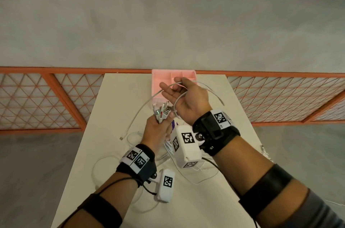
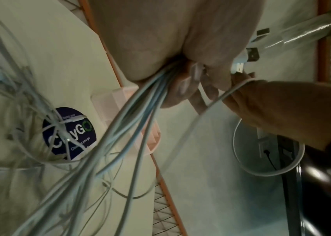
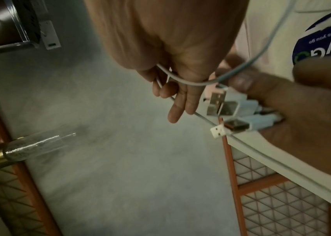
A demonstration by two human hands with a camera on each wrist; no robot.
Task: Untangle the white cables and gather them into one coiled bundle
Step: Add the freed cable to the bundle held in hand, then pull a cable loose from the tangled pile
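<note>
My left hand (image 1: 158, 127) is raised over the white table (image 1: 214, 199) and grips a bunch of white cables (image 2: 140, 108) just below their USB plugs (image 1: 162, 110), which stick up out of the fist. My right hand (image 1: 175, 89) is palm up just beyond it, with one white cable (image 1: 178, 99) looped across the palm and held under the thumb. That strand also runs between the right fingers (image 3: 177, 110) beside the plugs (image 3: 229, 110). More white cable (image 1: 110, 158) lies in loose tangled loops on the table under my arms.
A pink compartment tray (image 1: 164, 76) stands at the table's far edge behind my right hand. A dark blue round sticker (image 2: 69, 132) lies under the tangle. An orange mesh fence (image 1: 37, 101) runs behind the table, with grey floor around it.
</note>
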